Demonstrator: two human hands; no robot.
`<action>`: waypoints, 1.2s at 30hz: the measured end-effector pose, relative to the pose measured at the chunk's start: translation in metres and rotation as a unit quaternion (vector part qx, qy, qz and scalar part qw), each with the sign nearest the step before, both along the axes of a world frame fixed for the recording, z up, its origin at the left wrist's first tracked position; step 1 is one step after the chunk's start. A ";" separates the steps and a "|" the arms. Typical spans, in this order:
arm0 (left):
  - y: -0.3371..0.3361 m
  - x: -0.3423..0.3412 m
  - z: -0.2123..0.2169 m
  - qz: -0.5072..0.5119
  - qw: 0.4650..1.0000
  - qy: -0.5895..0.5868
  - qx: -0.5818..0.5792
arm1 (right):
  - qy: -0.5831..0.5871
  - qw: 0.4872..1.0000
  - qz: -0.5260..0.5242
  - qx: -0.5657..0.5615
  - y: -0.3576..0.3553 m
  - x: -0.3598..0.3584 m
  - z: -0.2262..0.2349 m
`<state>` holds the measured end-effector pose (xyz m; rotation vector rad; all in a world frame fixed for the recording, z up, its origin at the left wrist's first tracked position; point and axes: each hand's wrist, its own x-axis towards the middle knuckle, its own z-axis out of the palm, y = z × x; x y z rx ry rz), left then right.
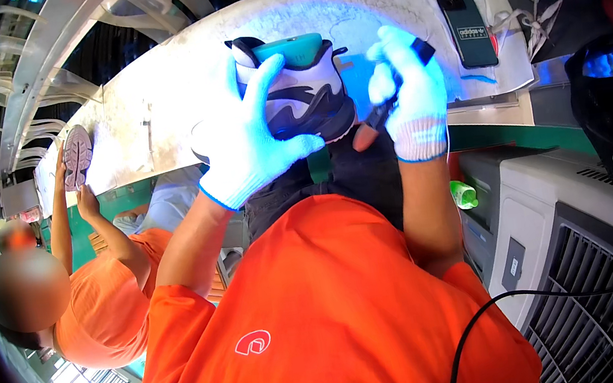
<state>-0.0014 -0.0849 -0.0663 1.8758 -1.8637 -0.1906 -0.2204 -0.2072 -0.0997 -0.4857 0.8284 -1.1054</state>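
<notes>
Here, left hand (250,148) fingers wrap the sneaker's (305,91) side.

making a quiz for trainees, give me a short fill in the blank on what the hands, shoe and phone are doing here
1. Both hands wear white knit ____.
2. The left hand grips a ____ with a teal heel, held over the white table.
3. The right hand holds a slim black ____ tool.
4. A dark phone lies on the table to the person's ____.

Missing words: gloves; shoe; pen-like; right
</notes>
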 end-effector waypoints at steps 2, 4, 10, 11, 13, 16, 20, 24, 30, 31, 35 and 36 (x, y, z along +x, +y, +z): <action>0.003 -0.001 -0.002 0.005 1.000 -0.010 0.002 | 0.170 0.980 0.085 -0.052 0.009 -0.011 0.005; 0.007 -0.003 0.004 -0.007 1.000 -0.025 -0.010 | 0.265 0.945 0.176 -0.075 0.029 -0.022 0.010; 0.009 -0.003 -0.004 -0.002 0.999 -0.019 -0.028 | 0.252 0.908 0.327 -0.078 0.032 -0.022 -0.008; 0.008 -0.003 -0.006 -0.002 1.000 -0.015 -0.024 | 0.236 0.909 0.338 -0.057 0.031 -0.022 -0.010; 0.007 -0.003 -0.007 -0.004 1.000 -0.005 -0.019 | 0.212 0.927 0.306 -0.043 0.036 -0.020 -0.021; 0.005 -0.004 -0.003 -0.004 1.000 0.004 0.011 | 0.208 0.932 0.297 -0.012 0.037 -0.020 -0.027; 0.008 -0.011 -0.004 -0.004 1.000 -0.001 -0.016 | 0.197 0.938 0.285 -0.008 0.046 -0.020 -0.030; 0.011 -0.011 -0.016 0.004 0.998 0.049 -0.044 | 0.169 0.943 0.283 -0.034 0.051 -0.021 -0.027; 0.012 -0.014 -0.016 0.011 0.996 0.038 -0.081 | 0.177 0.943 0.277 -0.045 0.055 -0.018 -0.029; 0.012 -0.017 -0.015 0.008 0.995 0.037 -0.093 | 0.183 0.943 0.275 -0.040 0.057 -0.017 -0.031; 0.021 -0.018 -0.024 0.022 0.996 0.053 -0.065 | 0.135 0.963 0.233 -0.015 0.062 -0.013 -0.036; 0.022 -0.018 -0.026 0.024 0.996 0.056 -0.069 | 0.145 0.965 0.220 -0.013 0.062 -0.011 -0.034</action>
